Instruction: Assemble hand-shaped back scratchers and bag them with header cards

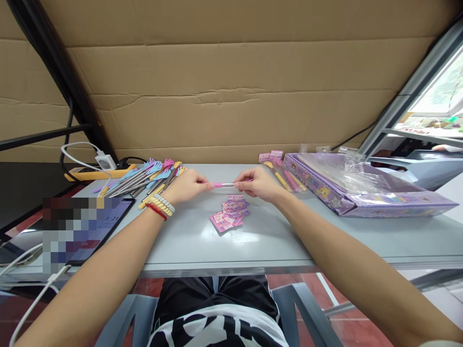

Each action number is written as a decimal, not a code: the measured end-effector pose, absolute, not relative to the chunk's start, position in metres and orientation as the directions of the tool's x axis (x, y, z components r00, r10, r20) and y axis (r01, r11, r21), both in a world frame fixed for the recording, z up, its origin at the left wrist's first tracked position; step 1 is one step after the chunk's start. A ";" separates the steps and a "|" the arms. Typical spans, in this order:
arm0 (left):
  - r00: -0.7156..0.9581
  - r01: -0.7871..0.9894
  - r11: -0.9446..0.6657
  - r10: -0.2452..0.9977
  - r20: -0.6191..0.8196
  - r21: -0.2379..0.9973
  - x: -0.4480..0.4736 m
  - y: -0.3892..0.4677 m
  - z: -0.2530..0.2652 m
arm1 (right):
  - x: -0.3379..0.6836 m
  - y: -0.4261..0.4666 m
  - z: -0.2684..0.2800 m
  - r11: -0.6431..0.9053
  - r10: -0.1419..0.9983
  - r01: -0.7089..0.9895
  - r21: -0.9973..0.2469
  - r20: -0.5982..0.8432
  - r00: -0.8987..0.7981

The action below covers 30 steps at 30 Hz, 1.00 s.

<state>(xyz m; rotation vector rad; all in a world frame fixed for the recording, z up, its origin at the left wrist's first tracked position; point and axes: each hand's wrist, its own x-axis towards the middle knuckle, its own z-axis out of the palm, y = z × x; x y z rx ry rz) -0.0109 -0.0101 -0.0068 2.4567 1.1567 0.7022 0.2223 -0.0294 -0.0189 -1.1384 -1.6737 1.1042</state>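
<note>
On the table (191, 241) nearest us lie pink cards (224, 221); beyond them, our left hand (193, 185) and right hand (261, 184) each pinch a pink-handled rod (218, 185). Farther, a few rods (282, 180) lie right, a larger pile (127, 184) left; we judge much remains.

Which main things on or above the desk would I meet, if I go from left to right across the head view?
Tablet, left hand, pink stick, right hand, purple box.
</note>
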 end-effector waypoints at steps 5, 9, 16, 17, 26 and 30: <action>0.480 0.646 -0.488 0.857 0.184 0.587 -0.012 -0.010 -0.002 | 0.214 -0.033 -0.020 0.201 0.959 0.277 -0.940 0.130 -0.253; 0.487 0.726 -0.503 0.858 0.167 0.468 -0.011 -0.011 -0.005 | 0.205 -0.037 -0.020 0.257 0.958 0.410 -0.875 0.174 -0.228; 0.631 0.688 -0.707 0.695 0.344 0.165 0.010 -0.019 -0.024 | 0.211 -0.032 -0.021 0.366 0.927 0.446 -0.817 0.278 -0.252; 0.649 0.659 -0.731 0.671 0.358 0.176 0.013 -0.020 -0.026 | 0.214 -0.030 -0.022 0.356 0.929 0.393 -0.848 0.275 -0.248; 0.551 0.725 -0.657 0.734 0.397 0.207 0.006 -0.015 -0.014 | 0.232 -0.016 -0.014 0.433 0.901 0.077 -0.898 0.427 -0.084; 0.381 0.856 -0.501 0.777 0.500 0.127 -0.022 0.005 -0.006 | 0.269 -0.007 -0.001 0.496 0.824 0.010 -0.868 0.474 0.311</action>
